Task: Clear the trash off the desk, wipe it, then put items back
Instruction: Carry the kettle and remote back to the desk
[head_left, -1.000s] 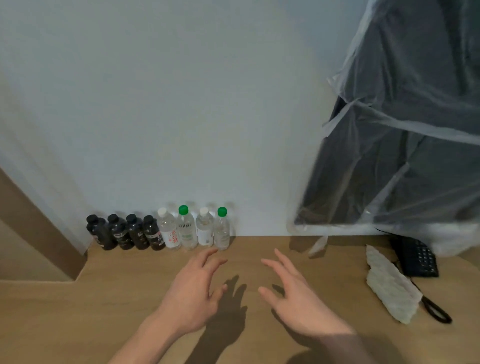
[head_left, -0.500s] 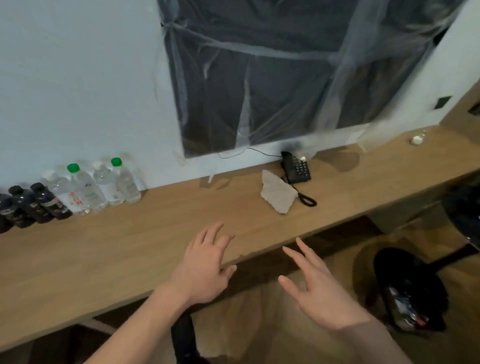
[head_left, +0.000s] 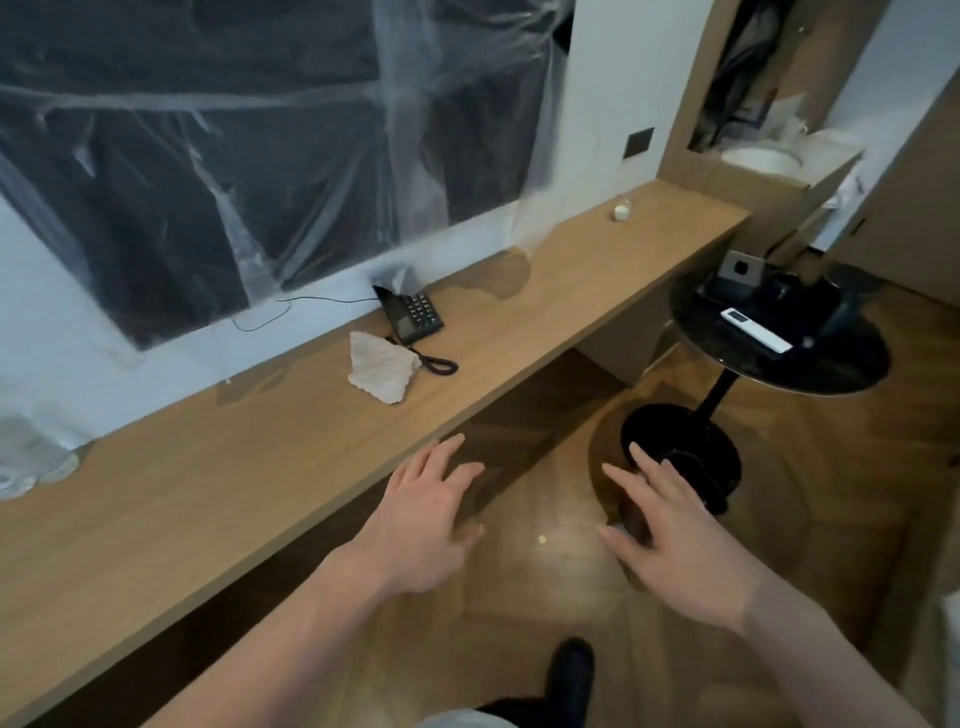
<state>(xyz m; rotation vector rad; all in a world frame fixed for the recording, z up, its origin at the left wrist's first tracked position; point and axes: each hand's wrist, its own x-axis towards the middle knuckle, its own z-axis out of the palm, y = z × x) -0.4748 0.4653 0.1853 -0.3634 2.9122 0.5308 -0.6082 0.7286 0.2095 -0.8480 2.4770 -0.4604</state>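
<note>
Both hands, left (head_left: 423, 525) and right (head_left: 675, 540), hung spread and empty, the cloth (head_left: 382, 366) lying well beyond them on the desk (head_left: 208, 493).

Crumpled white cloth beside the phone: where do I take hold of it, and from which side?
Pinch the raised, bunched middle of the white cloth from above, approaching from the desk front edge. It lies flattish with its far corner against the phone and coiled cord, so stay clear of that side. Both hands are empty.

A round black pedestal table (head_left: 810, 374) stands on the wooden floor, bearing a white remote control (head_left: 756, 336) and, behind it, a grey box (head_left: 737, 270).
</note>
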